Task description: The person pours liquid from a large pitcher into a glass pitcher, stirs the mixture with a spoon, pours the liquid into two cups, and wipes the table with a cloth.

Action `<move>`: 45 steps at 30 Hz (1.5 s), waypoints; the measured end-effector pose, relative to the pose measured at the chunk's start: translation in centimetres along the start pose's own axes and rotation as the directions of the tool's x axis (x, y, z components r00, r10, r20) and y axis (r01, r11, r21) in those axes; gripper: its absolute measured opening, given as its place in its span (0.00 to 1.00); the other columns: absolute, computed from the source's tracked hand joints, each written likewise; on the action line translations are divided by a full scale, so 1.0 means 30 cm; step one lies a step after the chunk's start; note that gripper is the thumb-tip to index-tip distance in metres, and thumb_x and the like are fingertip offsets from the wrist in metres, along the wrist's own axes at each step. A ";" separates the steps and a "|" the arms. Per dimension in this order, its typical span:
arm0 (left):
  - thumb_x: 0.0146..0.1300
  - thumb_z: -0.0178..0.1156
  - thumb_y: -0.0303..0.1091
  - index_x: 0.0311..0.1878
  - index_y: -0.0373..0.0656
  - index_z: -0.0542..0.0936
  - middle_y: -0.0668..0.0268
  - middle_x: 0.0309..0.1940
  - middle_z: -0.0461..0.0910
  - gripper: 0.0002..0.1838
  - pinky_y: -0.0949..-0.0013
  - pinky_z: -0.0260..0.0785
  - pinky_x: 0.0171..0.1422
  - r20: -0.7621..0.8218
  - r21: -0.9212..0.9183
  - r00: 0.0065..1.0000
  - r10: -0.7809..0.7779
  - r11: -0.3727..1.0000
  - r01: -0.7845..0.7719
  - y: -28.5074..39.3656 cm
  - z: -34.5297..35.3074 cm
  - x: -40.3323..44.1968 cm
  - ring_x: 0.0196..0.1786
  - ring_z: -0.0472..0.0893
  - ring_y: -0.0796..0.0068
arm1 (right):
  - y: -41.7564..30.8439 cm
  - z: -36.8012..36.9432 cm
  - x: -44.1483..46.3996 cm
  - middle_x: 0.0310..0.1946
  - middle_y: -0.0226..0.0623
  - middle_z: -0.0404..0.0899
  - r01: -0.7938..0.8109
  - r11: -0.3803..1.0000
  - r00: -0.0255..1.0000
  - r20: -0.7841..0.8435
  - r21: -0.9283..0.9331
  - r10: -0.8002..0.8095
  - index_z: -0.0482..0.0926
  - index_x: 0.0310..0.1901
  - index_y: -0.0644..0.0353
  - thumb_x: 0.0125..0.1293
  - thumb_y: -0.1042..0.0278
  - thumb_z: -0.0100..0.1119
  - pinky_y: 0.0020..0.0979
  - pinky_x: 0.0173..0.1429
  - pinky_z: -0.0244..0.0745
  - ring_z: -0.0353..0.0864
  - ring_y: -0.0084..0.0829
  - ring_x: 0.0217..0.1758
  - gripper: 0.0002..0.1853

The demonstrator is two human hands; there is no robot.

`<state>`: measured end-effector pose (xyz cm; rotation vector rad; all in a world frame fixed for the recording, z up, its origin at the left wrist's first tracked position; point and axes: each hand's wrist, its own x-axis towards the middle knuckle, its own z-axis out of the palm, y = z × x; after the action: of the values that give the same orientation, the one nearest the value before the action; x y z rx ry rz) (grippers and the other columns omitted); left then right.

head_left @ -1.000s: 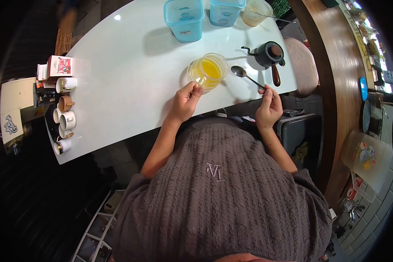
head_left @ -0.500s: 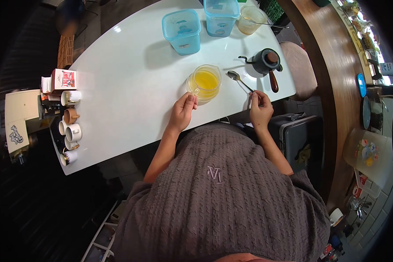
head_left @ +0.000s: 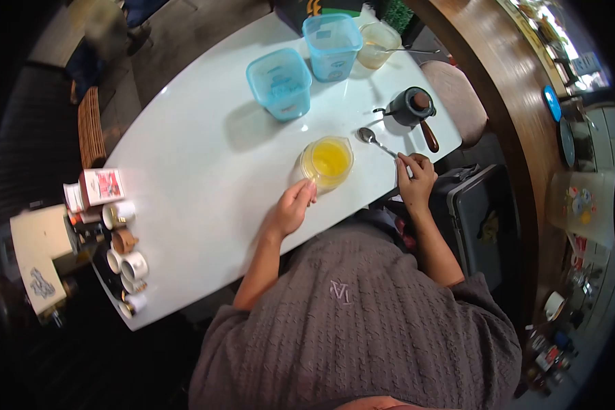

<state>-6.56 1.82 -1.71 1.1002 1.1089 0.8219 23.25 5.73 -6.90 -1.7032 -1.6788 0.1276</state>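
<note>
My left hand (head_left: 294, 207) is closed on the handle of a clear glass jug (head_left: 345, 179) with yellow liquid inside. The jug appears to rest upright on the white table (head_left: 184, 225). Near the table's front edge, my right hand (head_left: 419, 181) pinches the handle end of a metal spoon (head_left: 383, 145). The spoon's bowl points away from me and lies at or just above the tabletop, to the right of the jug. Beyond the right hand stands a dark kettle (head_left: 404, 109) with a thin spout and a wooden handle.
Two blue plastic tubs (head_left: 280, 85) stand at the back, beside a cloudy container (head_left: 378, 46) with a utensil across it. Several cups (head_left: 134, 265) and a red-and-white box (head_left: 104, 186) line the left end. A wooden counter (head_left: 488, 61) runs along the right, above a dark case (head_left: 482, 212).
My view has turned, so the table and everything on it sit lower and tilted in the picture. Both hands keep their hold on the jug and the spoon.
</note>
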 end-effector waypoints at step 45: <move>0.70 0.53 0.37 0.26 0.42 0.74 0.74 0.22 0.70 0.15 0.78 0.58 0.34 -0.106 -0.300 0.994 0.006 0.953 -0.038 0.194 0.780 -0.270 0.27 0.65 0.85 | 0.434 -1.621 0.302 0.16 0.20 0.57 0.024 0.905 0.649 -0.695 0.425 0.310 0.64 0.22 0.55 0.67 0.35 0.48 0.21 0.23 0.48 0.55 0.14 0.18 0.30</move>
<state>13.83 -10.19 7.59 0.8223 1.0176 1.0390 61.67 -4.92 25.13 -1.2933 -0.8046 -0.1474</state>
